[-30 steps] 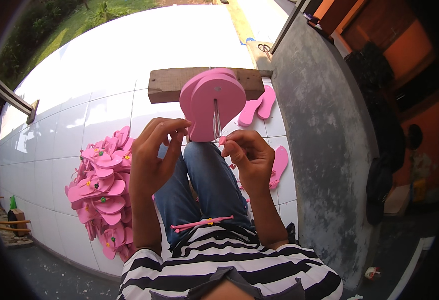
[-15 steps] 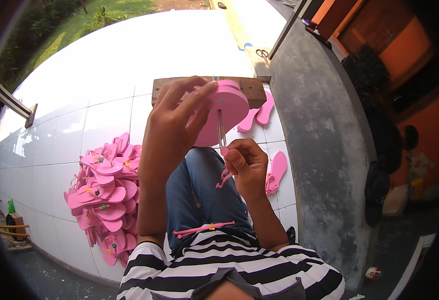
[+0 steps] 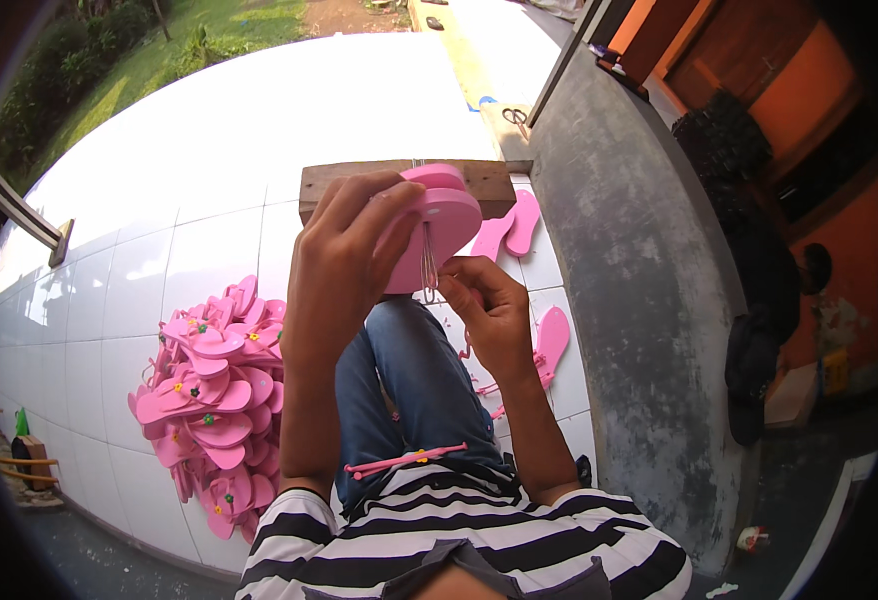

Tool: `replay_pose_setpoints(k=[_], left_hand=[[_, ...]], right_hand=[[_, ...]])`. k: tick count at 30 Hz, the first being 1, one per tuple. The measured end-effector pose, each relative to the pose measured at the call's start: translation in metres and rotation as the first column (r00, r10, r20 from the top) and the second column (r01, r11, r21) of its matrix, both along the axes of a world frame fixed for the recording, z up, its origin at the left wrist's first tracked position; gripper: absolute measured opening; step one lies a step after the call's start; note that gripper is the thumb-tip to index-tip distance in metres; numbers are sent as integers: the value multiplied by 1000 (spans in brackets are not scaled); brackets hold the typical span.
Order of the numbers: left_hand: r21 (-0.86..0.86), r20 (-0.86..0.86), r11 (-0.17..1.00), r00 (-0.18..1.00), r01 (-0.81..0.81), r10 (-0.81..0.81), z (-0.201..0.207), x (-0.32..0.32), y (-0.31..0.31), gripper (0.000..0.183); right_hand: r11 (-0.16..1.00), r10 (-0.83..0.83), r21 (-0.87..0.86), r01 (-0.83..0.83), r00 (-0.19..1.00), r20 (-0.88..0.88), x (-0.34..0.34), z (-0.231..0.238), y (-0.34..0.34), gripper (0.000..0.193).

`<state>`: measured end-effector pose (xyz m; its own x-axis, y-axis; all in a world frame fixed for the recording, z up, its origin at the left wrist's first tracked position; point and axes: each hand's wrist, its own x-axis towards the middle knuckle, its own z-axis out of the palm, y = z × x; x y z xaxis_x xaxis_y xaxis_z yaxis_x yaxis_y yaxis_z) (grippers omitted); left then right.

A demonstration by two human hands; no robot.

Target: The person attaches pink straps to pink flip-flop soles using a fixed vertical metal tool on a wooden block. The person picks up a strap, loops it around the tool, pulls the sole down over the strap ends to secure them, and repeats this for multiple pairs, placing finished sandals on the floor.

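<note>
My left hand (image 3: 344, 250) grips a pink flip-flop sole (image 3: 451, 212), its fingers curled over the edge; a second pink layer shows just behind. A thin metal wire tool (image 3: 427, 250) passes through a hole in the sole, and its looped end points toward me. Right beside that loop my right hand (image 3: 491, 310) is closed in a pinch. A pink strap (image 3: 466, 347) partly shows below these fingers; its pinched end is mostly hidden. Across my lap lies another pink strap (image 3: 404, 460) with a small yellow flower.
A wooden block (image 3: 499, 185) stands behind the sole. Many pink flip-flops (image 3: 209, 400) are heaped on the white tiles at left. More pink soles (image 3: 524, 222) lie at right, by a grey concrete ledge (image 3: 639, 300). Scissors (image 3: 515, 120) rest beyond the block.
My right hand has moved slightly up, closer to the sole. The strap's round pink plug, visible at the wire's end before, no longer shows. The sole has shifted slightly left.
</note>
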<state>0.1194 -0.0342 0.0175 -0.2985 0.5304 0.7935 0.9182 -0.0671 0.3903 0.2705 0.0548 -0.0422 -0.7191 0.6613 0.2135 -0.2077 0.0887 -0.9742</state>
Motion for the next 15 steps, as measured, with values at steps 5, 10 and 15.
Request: replay_pose_setpoints(k=[5,10,15], left_hand=[[-57,113,997,993,45,-38,-1,3,1,27],[32,321,969,916,244,-241,-24,8,-8,24],[314,622,913,670,260,-405,-45,31,0,21]], right_hand=[[992,-9,125,0,998,66,2,3,10,18],[801,-221,542,253,967,-125,7,14,11,20],[709,-216,639,300,954,-208,-9,24,28,35]])
